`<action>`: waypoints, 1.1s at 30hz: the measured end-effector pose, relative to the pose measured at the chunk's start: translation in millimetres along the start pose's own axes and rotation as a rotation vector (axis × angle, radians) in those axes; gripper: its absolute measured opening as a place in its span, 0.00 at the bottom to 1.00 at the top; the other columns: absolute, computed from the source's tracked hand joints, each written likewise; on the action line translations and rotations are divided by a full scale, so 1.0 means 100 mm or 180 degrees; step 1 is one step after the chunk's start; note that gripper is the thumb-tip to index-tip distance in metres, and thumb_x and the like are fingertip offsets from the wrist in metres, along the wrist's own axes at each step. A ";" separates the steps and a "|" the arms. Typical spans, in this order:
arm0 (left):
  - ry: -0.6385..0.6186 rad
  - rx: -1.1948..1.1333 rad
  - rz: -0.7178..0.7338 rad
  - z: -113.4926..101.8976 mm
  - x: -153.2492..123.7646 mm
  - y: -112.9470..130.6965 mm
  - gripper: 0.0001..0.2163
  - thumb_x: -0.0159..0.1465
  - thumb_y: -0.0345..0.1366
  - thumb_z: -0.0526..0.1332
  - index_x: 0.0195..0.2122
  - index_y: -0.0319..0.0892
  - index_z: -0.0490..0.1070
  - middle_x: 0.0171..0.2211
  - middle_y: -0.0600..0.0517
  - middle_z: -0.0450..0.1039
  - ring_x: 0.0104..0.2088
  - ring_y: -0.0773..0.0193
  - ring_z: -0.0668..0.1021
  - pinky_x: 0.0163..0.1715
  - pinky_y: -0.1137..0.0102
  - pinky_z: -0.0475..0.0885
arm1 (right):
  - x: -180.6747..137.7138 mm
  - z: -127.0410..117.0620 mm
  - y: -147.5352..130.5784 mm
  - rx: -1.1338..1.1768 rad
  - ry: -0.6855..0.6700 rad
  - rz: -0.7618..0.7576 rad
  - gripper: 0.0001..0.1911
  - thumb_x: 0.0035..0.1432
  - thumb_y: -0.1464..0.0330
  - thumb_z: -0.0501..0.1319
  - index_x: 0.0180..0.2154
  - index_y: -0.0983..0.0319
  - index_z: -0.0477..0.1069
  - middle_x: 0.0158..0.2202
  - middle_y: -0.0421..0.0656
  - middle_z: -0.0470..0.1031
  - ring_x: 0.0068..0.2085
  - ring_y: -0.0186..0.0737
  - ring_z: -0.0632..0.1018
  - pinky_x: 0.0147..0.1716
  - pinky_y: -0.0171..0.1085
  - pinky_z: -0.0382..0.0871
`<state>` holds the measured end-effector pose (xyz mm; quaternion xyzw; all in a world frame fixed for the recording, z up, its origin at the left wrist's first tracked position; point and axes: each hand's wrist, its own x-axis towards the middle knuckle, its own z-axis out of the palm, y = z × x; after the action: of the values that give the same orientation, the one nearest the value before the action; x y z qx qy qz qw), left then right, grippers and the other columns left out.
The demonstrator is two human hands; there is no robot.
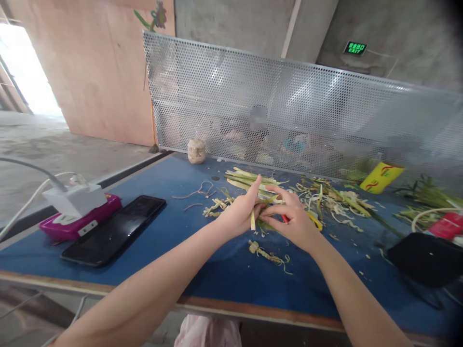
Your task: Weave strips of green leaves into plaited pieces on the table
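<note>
Over the middle of the blue table, my left hand (243, 212) is closed around a pale yellow-green leaf strip (253, 222), with its thumb pointing up. My right hand (294, 219) meets it from the right, thumb and fingers pinching at the same strip; the exact grip is partly hidden. Just behind both hands lies a bundle of long plant strips (240, 178). Small braided plant pieces (216, 206) rest left of my left hand, and another braided piece (267, 253) with curly ends lies in front. A yellow looped object (315, 221) shows beside my right hand, its kind unclear.
A phone (117, 231) and a magenta power strip (81, 219) with chargers occupy the left. Plant scraps (340, 200), a yellow packet (381, 177) and a black object (427, 260) are on the right. A perforated metal screen (217, 96) borders the back, near a beige roll (196, 151).
</note>
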<state>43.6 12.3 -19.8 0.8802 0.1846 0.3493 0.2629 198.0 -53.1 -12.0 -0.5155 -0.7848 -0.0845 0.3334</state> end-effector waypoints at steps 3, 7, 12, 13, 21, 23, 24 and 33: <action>-0.0047 0.0053 -0.0018 0.00 -0.01 -0.01 0.30 0.61 0.30 0.46 0.61 0.35 0.31 0.21 0.56 0.62 0.23 0.69 0.67 0.27 0.72 0.64 | -0.01 -0.02 -0.03 -0.0068 -0.0150 -0.0039 0.07 0.52 0.62 0.59 0.28 0.52 0.75 0.54 0.41 0.60 0.53 0.51 0.62 0.48 0.54 0.55; -0.0092 0.0132 -0.0026 -0.01 -0.01 -0.03 0.31 0.60 0.31 0.48 0.61 0.35 0.31 0.22 0.56 0.64 0.24 0.68 0.68 0.27 0.71 0.65 | -0.01 -0.05 -0.07 -0.0193 -0.0263 0.0000 0.08 0.53 0.63 0.57 0.28 0.51 0.75 0.55 0.41 0.58 0.53 0.52 0.60 0.48 0.54 0.53; -0.0144 0.0162 0.0092 -0.04 0.00 -0.02 0.29 0.61 0.31 0.47 0.61 0.36 0.34 0.24 0.54 0.68 0.25 0.67 0.70 0.28 0.71 0.66 | -0.01 -0.07 -0.10 -0.0289 -0.0292 0.0057 0.07 0.52 0.67 0.58 0.26 0.54 0.74 0.54 0.41 0.59 0.53 0.52 0.60 0.47 0.53 0.52; -0.0137 0.0136 0.0090 -0.05 0.00 -0.01 0.28 0.61 0.31 0.47 0.61 0.35 0.35 0.26 0.52 0.69 0.27 0.67 0.71 0.29 0.70 0.66 | -0.01 -0.06 -0.09 -0.0298 -0.0263 0.0062 0.07 0.51 0.67 0.58 0.25 0.54 0.74 0.53 0.41 0.59 0.53 0.52 0.60 0.47 0.53 0.52; -0.0011 -0.0458 -0.0006 -0.10 0.01 0.10 0.26 0.59 0.31 0.51 0.59 0.40 0.47 0.33 0.48 0.73 0.31 0.64 0.74 0.30 0.70 0.68 | -0.01 -0.02 -0.07 -0.0136 0.0125 0.0108 0.05 0.49 0.68 0.59 0.25 0.55 0.73 0.52 0.41 0.60 0.52 0.49 0.62 0.46 0.51 0.55; 0.0020 -0.0508 -0.0038 -0.11 0.01 0.13 0.25 0.60 0.31 0.50 0.59 0.39 0.46 0.31 0.48 0.73 0.28 0.66 0.73 0.28 0.72 0.67 | -0.01 -0.02 -0.07 -0.0103 0.0233 0.0015 0.05 0.49 0.68 0.59 0.26 0.55 0.73 0.52 0.41 0.60 0.52 0.49 0.62 0.46 0.50 0.55; 0.0051 -0.0541 -0.0069 -0.11 0.01 0.14 0.25 0.61 0.31 0.49 0.60 0.38 0.45 0.30 0.48 0.72 0.26 0.68 0.72 0.27 0.72 0.67 | 0.00 -0.02 -0.07 -0.0108 0.0300 -0.0031 0.05 0.49 0.67 0.59 0.26 0.55 0.73 0.52 0.41 0.60 0.52 0.49 0.62 0.47 0.50 0.55; 0.0087 -0.0736 -0.0234 -0.10 0.01 0.19 0.25 0.62 0.29 0.47 0.60 0.37 0.42 0.23 0.55 0.67 0.18 0.73 0.65 0.19 0.76 0.62 | 0.01 -0.07 -0.06 -0.0419 0.0774 -0.0338 0.05 0.51 0.67 0.59 0.28 0.55 0.74 0.49 0.42 0.63 0.48 0.46 0.65 0.46 0.48 0.57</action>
<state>39.6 0.9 -1.5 0.8318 0.1787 0.3703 0.3728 195.0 -58.1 -4.8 -0.4799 -0.7576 -0.2151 0.3866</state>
